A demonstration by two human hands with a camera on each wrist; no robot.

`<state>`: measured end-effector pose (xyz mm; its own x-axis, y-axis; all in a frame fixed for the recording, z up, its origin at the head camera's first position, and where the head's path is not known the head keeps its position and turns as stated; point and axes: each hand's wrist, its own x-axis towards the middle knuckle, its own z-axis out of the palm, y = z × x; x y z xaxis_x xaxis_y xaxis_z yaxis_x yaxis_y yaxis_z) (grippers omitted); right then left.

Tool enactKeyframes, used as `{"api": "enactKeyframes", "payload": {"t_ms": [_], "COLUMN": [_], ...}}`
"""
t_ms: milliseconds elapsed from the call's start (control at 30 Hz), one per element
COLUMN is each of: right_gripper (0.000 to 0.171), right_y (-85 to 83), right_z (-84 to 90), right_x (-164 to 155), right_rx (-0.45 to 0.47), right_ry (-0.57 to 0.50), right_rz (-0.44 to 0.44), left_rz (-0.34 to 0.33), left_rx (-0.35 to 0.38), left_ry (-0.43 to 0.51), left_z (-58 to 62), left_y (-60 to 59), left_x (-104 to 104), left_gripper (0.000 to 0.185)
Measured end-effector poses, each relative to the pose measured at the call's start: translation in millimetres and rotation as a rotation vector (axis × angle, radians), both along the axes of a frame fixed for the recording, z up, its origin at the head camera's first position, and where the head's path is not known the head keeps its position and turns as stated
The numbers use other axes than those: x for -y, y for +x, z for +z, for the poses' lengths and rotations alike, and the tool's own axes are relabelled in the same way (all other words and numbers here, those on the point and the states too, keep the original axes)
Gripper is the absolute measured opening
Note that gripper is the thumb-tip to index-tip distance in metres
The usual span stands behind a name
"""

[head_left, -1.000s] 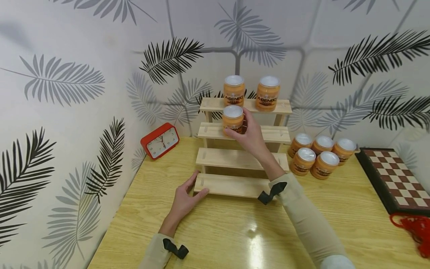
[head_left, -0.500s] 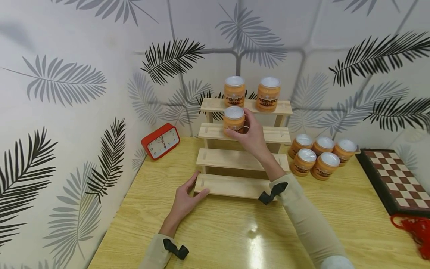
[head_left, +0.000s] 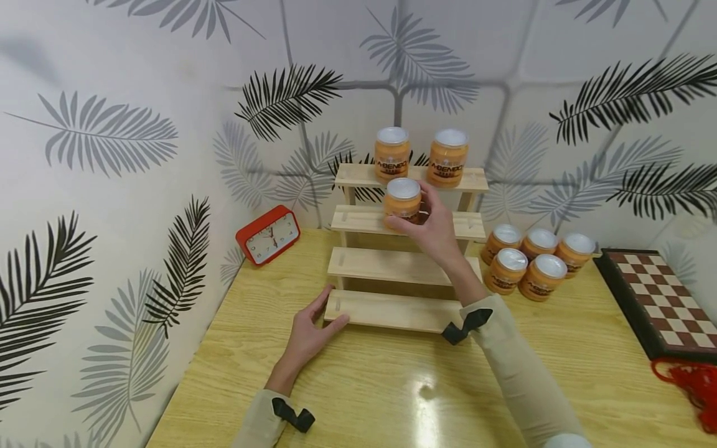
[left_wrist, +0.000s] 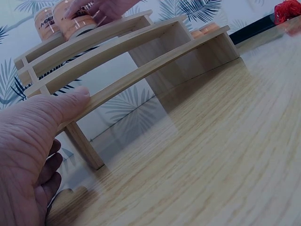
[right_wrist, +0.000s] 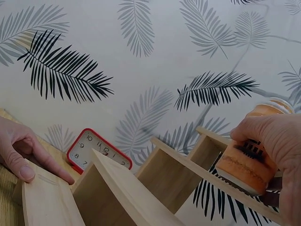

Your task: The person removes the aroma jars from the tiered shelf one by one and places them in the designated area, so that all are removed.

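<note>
An orange jar [head_left: 402, 202] with a silvery lid is gripped in my right hand [head_left: 430, 227], thumb in front and fingers round its right side. It is upright at the second tier from the top of the wooden step shelf [head_left: 392, 266]; whether its base touches the board I cannot tell. My left hand [head_left: 310, 333] holds the left end of the lowest tier, its thumb [left_wrist: 75, 101] over the board and the other fingers curled below. On the top tier stand a left jar [head_left: 392, 155] and a right jar [head_left: 448, 158] of the same kind.
Several more orange jars [head_left: 506, 267] cluster on the table right of the shelf. Beyond them lies a checkered board [head_left: 663, 295] with a red tassel [head_left: 694, 382]. A red clock [head_left: 269, 235] stands left of the shelf, and a leaf-patterned wall [head_left: 185, 155] rises behind.
My right hand has shifted the gripped jar a little to the right along the second tier within the last half second. The left hand keeps its hold on the shelf.
</note>
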<state>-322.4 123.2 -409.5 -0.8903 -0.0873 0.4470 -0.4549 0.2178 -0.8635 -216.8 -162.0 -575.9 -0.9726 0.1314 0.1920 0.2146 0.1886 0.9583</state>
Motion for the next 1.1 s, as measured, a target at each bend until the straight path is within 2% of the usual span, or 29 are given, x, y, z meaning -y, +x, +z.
{"api": "enactKeyframes", "payload": {"t_ms": [300, 533, 667, 800, 900, 1100], "right_gripper": [0.083, 0.078, 0.078, 0.078, 0.079, 0.079], "right_y": [10.6, 34.3, 39.8, 33.6, 28.6, 32.9], "right_z": [5.4, 22.8, 23.6, 11.1, 1.2, 0.0], "right_x": [-9.6, -12.1, -16.6, -26.1, -34.5, -46.8], "right_rx": [0.002, -0.002, -0.012, -0.04, -0.041, -0.04], "right_ry": [-0.012, -0.015, -0.02, -0.024, -0.031, -0.063], "right_rz": [-0.011, -0.034, -0.059, -0.07, -0.077, -0.076], "left_rz": [-0.007, -0.019, -0.013, -0.001, 0.002, -0.001], "left_rx": [-0.002, 0.015, 0.024, 0.027, 0.019, -0.001], "left_ry": [-0.014, 0.01, -0.005, -0.02, -0.018, -0.015], "left_z": [0.1, 26.0, 17.4, 4.1, 1.1, 0.2], "left_y": [0.3, 10.9, 6.3, 0.6, -0.3, 0.1], "left_x": [1.2, -4.8, -2.5, -0.2, 0.4, 0.3], "left_gripper": [0.079, 0.077, 0.079, 0.08, 0.08, 0.079]}}
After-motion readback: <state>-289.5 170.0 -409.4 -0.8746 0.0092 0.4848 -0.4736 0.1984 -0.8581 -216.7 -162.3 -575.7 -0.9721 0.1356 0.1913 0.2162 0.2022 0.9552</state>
